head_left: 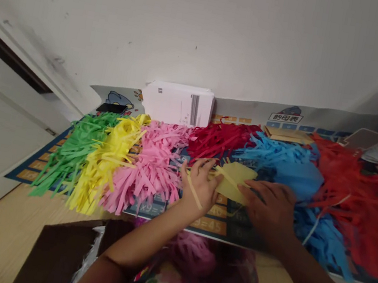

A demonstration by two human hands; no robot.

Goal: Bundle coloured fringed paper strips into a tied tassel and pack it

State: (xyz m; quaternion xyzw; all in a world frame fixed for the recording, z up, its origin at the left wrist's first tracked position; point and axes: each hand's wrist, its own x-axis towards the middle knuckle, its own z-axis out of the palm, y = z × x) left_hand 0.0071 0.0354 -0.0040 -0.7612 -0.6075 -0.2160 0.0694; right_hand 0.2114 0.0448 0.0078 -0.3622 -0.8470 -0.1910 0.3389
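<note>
A piece of pale yellow tissue paper (pixel 235 179) is stretched between my two hands over the middle of the table. My left hand (pixel 199 185) is closed on its left side, where narrow cut strips show, and one loose yellow strip (pixel 195 191) lies across the back of that hand. At the right edge of the paper, the fingers of my right hand (pixel 269 212) are bent and pinch it; their tips are partly hidden. Beside my right hand lies blue fringed tissue paper (pixel 299 178), and pink fringed tissue paper (pixel 154 169) is left of my left hand.
Green (pixel 75 151), yellow (pixel 108 161), dark red (pixel 222 140) and red fringes (pixel 356 205) cover much of the printed mat (pixel 34 165). A white stack or box (pixel 177 103) stands against the wall. Below the table edge is a dark open box (pixel 55 254).
</note>
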